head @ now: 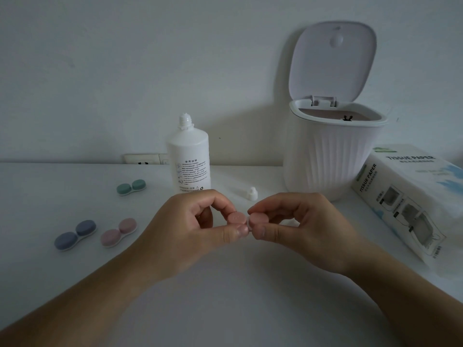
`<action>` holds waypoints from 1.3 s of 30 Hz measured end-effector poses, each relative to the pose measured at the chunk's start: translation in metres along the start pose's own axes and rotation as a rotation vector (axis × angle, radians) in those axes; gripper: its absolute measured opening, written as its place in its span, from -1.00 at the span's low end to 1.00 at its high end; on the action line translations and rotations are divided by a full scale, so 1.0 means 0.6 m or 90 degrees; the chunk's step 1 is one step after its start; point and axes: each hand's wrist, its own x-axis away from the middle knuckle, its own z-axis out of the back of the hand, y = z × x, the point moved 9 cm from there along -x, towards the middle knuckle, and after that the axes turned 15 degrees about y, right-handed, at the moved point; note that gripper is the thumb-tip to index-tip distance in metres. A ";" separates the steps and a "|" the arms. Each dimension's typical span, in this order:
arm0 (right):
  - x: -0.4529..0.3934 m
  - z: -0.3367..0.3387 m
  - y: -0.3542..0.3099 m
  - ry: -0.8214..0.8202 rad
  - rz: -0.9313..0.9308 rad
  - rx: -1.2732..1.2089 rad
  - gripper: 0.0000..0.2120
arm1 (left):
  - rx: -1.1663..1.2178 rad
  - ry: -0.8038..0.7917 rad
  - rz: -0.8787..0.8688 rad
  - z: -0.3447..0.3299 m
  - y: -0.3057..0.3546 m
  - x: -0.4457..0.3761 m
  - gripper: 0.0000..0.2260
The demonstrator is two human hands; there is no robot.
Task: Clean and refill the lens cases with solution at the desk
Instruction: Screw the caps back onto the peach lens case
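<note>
Both forearms are reaching in from the desk's [225, 296] near edge, meeting above its middle, where the left hand [190, 226] and right hand [303, 224] are pinching a pink lens case [246, 220] between curled thumb and forefingers, one cap each. The uncapped solution bottle [189, 156] and its cap [251, 193] are standing just behind. Green [131, 187], blue [75, 234] and pink [118, 232] closed cases are lying toward the left edge.
</note>
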 end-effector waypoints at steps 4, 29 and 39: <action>0.001 0.000 0.003 -0.005 -0.004 0.000 -0.79 | 0.037 -0.023 0.029 -0.003 -0.012 -0.003 -0.62; -0.001 -0.005 0.007 -0.027 0.015 0.012 -0.77 | 0.025 -0.063 -0.012 -0.015 -0.016 -0.001 -0.75; -0.001 -0.006 0.004 0.000 0.015 0.052 -0.80 | -0.030 -0.034 -0.019 -0.006 0.003 0.003 -0.85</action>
